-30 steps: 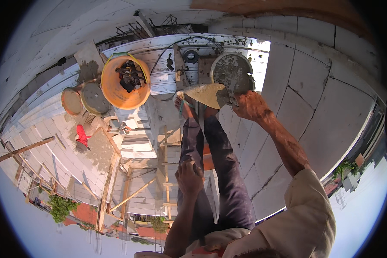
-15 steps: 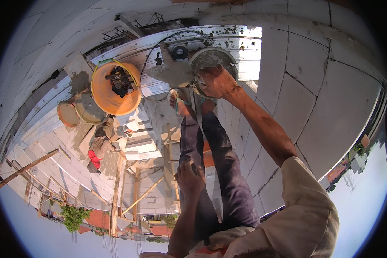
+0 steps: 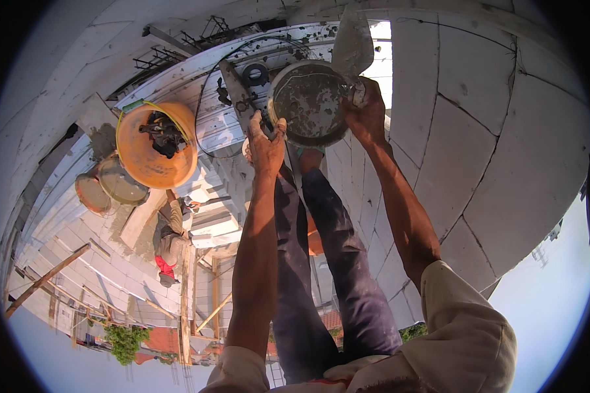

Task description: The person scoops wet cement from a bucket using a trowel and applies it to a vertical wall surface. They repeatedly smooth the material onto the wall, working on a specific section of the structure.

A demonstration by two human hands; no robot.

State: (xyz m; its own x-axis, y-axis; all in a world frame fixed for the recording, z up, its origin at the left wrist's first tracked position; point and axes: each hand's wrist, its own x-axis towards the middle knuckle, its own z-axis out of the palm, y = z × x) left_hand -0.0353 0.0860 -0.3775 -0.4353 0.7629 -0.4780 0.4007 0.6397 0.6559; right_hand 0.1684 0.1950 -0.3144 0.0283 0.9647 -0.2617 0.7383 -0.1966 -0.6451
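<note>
The hands are apart: the right hand (image 3: 365, 112) grips a mortar-smeared grey metal trowel (image 3: 354, 44) beside the round grey bucket (image 3: 273, 92); the left hand (image 3: 267, 150), fingers spread, is at its rim, contact unclear. Grey mortar (image 3: 308, 98) lies inside, apparently unused, while pale block walling (image 3: 465, 137) already stands.

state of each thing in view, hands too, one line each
Trowel: gripped, blade grey-smeared
Right hand: closed on the trowel's handle
Grey tub: open-topped, mortar-smeared inside
Left hand: open, fingers spread at the tub's edge, contact unclear
Orange bucket: open-topped, dark items inside
Trousers: dust-marked
</note>
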